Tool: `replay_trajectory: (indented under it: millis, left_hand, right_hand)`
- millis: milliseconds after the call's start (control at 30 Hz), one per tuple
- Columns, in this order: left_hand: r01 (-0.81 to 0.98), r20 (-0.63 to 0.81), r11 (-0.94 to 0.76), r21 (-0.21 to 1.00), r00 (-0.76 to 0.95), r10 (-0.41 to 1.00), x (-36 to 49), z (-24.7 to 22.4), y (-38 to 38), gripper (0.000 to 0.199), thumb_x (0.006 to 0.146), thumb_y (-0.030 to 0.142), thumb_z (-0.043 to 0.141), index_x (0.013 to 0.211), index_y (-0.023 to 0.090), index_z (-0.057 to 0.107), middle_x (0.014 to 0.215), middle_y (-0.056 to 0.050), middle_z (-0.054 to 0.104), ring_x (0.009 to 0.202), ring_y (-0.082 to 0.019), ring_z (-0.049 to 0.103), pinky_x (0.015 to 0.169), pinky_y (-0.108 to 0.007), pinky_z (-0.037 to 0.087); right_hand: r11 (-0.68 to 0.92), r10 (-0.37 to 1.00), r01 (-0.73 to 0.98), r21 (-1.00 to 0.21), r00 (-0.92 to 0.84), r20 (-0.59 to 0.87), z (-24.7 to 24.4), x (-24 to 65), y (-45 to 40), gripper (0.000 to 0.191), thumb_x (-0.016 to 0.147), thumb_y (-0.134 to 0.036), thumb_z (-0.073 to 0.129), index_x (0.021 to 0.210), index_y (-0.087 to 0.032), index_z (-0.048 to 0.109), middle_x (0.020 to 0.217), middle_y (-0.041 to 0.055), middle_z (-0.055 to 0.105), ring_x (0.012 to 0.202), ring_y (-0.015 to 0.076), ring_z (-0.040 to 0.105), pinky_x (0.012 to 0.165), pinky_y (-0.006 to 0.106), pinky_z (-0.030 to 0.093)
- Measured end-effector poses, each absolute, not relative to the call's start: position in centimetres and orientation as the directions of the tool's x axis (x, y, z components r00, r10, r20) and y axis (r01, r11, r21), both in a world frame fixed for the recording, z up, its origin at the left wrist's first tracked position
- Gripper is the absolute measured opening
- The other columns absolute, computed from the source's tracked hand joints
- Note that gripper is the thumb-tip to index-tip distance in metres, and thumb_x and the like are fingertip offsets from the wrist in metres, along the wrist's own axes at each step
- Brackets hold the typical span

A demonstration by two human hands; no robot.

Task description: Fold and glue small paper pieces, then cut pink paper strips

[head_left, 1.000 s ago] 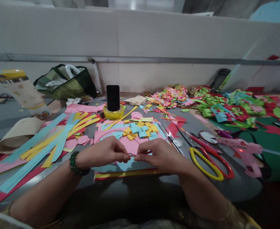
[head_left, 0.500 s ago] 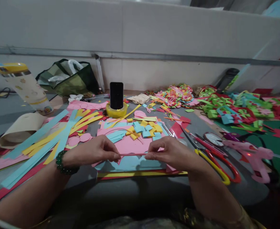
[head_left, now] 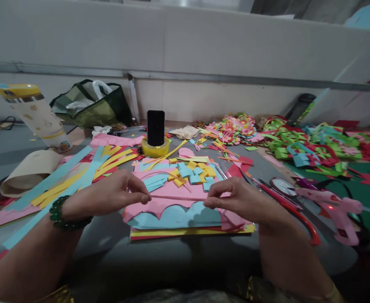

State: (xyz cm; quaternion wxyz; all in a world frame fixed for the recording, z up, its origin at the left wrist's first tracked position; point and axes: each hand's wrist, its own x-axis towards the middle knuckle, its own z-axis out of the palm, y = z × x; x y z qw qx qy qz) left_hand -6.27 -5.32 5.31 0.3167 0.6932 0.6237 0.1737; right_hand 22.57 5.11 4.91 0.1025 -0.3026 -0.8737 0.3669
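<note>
My left hand (head_left: 117,193), wearing a green bead bracelet (head_left: 61,213), has thumb and index finger pinched at the left end of a thin pink strip (head_left: 177,197). At the strip's right end, the thumb and forefinger of my right hand (head_left: 233,197) are also closed together. Exactly how firmly the fingertips hold the strip is hard to see. Below it lies a pink sheet with a scalloped edge (head_left: 145,209), over a light blue sheet (head_left: 185,216). Small blue and yellow folded loops (head_left: 192,171) are heaped just beyond the strip.
On the right lie red-handled scissors (head_left: 311,229) and a pink glue gun (head_left: 336,206) with its light on. A phone (head_left: 155,127) stands in a yellow tape roll (head_left: 155,147). Coloured strips (head_left: 50,189), a cardboard tube (head_left: 30,171) and a bottle (head_left: 42,118) are at left.
My hands have moved apart, the left one leftward and slightly up, the right one rightward. A longer stretch of the pink strip and the scalloped edge now show between them.
</note>
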Motion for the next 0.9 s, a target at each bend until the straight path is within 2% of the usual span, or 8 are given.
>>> replay_trajectory:
  millis: [167,267,333,433,533,633,800,900]
  left_hand:
    - [0.750,-0.138,0.007,0.661,0.112,0.984,-7.4,4.6,-5.4,0.029,0.078,0.044,0.057,0.082,0.022,0.075,0.081,-0.001,0.074,0.078,-0.019,0.064,0.069,-0.025,0.047]
    - [0.765,0.029,-0.036,0.643,0.023,0.999,-5.3,4.4,-5.2,0.041,0.075,0.050,0.060,0.105,0.023,0.069,0.109,-0.003,0.070,0.100,-0.023,0.060,0.087,-0.031,0.045]
    - [0.736,0.095,-0.132,0.664,0.092,0.991,-3.0,4.4,-5.0,0.052,0.071,0.051,0.065,0.116,0.024,0.063,0.121,-0.004,0.064,0.109,-0.024,0.056,0.094,-0.032,0.041]
    - [0.657,-0.065,-0.134,0.742,0.270,0.961,-0.7,4.4,-4.6,0.032,0.080,0.046,0.055,0.088,0.020,0.072,0.089,-0.003,0.073,0.081,-0.019,0.063,0.074,-0.026,0.047]
    - [0.666,-0.161,-0.078,0.741,0.289,0.944,-1.2,4.4,-4.1,0.036,0.084,0.041,0.049,0.063,0.018,0.068,0.063,0.000,0.069,0.060,-0.013,0.058,0.060,-0.022,0.043]
    - [0.704,-0.177,-0.068,0.707,0.270,0.946,-3.2,4.0,-3.8,0.032,0.082,0.042,0.053,0.065,0.019,0.068,0.065,0.001,0.070,0.063,-0.013,0.059,0.061,-0.021,0.042]
    - [0.723,-0.297,-0.002,0.690,0.286,0.911,-5.0,3.6,-3.5,0.033,0.082,0.046,0.052,0.073,0.020,0.070,0.071,0.000,0.072,0.068,-0.014,0.063,0.060,-0.020,0.042]
    - [0.749,-0.298,-0.002,0.662,0.266,0.917,-5.3,3.9,-3.3,0.033,0.080,0.048,0.055,0.072,0.020,0.070,0.072,-0.001,0.072,0.070,-0.016,0.064,0.062,-0.021,0.044]
  right_hand:
    - [0.542,0.651,0.518,-0.662,-0.757,-0.060,5.1,23.6,5.5,0.036,0.079,-0.049,0.061,0.066,-0.015,0.066,0.058,0.0003,0.058,0.057,0.0128,0.049,0.051,0.023,0.034]
    - [0.603,0.600,0.485,-0.633,-0.799,-0.042,5.0,22.2,4.4,0.033,0.081,-0.046,0.061,0.070,-0.016,0.069,0.061,0.0000,0.060,0.059,0.0124,0.050,0.053,0.022,0.034]
    - [0.662,0.553,0.449,-0.601,-0.833,-0.013,5.1,20.7,3.4,0.028,0.082,-0.042,0.061,0.072,-0.017,0.070,0.062,-0.0005,0.061,0.059,0.0118,0.051,0.054,0.022,0.033]
    - [0.700,0.563,0.452,-0.553,-0.826,0.037,5.3,19.6,2.4,0.023,0.083,-0.038,0.061,0.075,-0.019,0.070,0.064,-0.0006,0.062,0.061,0.0117,0.051,0.055,0.022,0.032]
    - [0.666,0.597,0.468,-0.581,-0.801,0.038,5.3,20.9,2.8,0.025,0.083,-0.040,0.060,0.076,-0.018,0.070,0.065,0.0000,0.062,0.061,0.0117,0.050,0.054,0.022,0.033]
    - [0.590,0.618,0.457,-0.666,-0.786,0.008,5.0,23.5,4.0,0.033,0.083,-0.045,0.058,0.074,-0.016,0.069,0.062,0.0002,0.059,0.057,0.0110,0.048,0.051,0.021,0.035]
    - [0.340,0.705,0.499,-0.797,-0.696,-0.135,4.0,26.1,5.3,0.036,0.081,-0.050,0.058,0.077,-0.016,0.069,0.064,0.0022,0.062,0.052,0.0111,0.051,0.044,0.020,0.038]
    - [0.352,0.700,0.475,-0.806,-0.705,-0.110,3.7,26.2,5.4,0.034,0.082,-0.047,0.058,0.074,-0.015,0.068,0.062,0.0024,0.063,0.052,0.0110,0.052,0.045,0.020,0.038]
